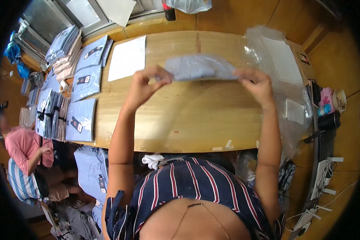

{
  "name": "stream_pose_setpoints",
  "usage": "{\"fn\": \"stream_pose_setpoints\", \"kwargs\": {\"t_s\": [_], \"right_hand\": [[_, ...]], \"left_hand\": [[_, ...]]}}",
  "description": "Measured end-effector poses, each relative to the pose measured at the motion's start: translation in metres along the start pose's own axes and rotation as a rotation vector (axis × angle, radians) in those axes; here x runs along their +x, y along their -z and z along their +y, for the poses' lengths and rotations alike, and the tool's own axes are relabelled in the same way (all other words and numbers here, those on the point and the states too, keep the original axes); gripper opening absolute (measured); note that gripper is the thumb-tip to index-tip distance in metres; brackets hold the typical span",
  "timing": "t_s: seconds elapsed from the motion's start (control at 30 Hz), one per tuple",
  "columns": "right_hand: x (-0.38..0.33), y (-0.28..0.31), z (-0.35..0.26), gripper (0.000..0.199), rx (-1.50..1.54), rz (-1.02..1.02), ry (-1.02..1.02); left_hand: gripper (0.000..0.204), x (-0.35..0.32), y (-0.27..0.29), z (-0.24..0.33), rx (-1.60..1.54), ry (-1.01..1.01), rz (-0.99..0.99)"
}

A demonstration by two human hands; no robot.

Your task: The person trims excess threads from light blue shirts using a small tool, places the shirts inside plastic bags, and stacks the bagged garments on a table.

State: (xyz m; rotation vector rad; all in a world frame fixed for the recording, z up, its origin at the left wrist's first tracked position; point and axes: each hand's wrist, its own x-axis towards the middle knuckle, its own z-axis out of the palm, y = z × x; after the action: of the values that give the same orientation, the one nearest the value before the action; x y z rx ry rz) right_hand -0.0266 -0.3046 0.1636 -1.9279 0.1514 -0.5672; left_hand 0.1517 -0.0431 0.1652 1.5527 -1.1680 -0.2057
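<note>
since both hands pinch it up over the worktop [180, 128], left hand [142, 86] and right hand [257, 84] at either end, that folded blue garment [200, 67] looks light and floppy (probably sags mid-span), so grab the ends.

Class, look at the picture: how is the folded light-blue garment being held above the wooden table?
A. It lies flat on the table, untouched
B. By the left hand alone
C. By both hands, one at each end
C: the left hand and the right hand each pinch one end of the folded light-blue garment, raised above the wooden table.
</note>
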Motion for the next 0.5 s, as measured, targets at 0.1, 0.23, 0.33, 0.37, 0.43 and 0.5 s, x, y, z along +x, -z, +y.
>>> {"fn": "stream_pose_setpoints", "kwargs": {"t_s": [0.1, 0.23, 0.33, 0.37, 0.43, 0.5], "right_hand": [[-0.063, -0.027, 0.066, 0.020, -0.339, -0.111, 0.300], [-0.136, -0.057, 0.104, 0.016, -0.640, -0.299, 0.455], [-0.151, -0.061, 0.099, 0.016, -0.652, -0.339, 0.448], [-0.153, -0.062, 0.099, 0.015, -0.576, -0.324, 0.402], [-0.151, -0.061, 0.101, 0.014, -0.430, -0.288, 0.314], [-0.147, -0.063, 0.105, 0.014, -0.191, -0.135, -0.029]], "left_hand": [[0.015, -0.066, -0.031, -0.056, 0.236, -0.126, -0.123], [0.026, -0.145, -0.055, -0.081, 0.593, -0.183, -0.315], [0.036, -0.165, -0.054, -0.081, 0.637, -0.275, -0.370], [0.030, -0.165, -0.053, -0.082, 0.589, -0.273, -0.346], [0.018, -0.165, -0.054, -0.088, 0.496, -0.273, -0.298], [0.009, -0.164, -0.056, -0.091, 0.538, 0.004, -0.233]]}}
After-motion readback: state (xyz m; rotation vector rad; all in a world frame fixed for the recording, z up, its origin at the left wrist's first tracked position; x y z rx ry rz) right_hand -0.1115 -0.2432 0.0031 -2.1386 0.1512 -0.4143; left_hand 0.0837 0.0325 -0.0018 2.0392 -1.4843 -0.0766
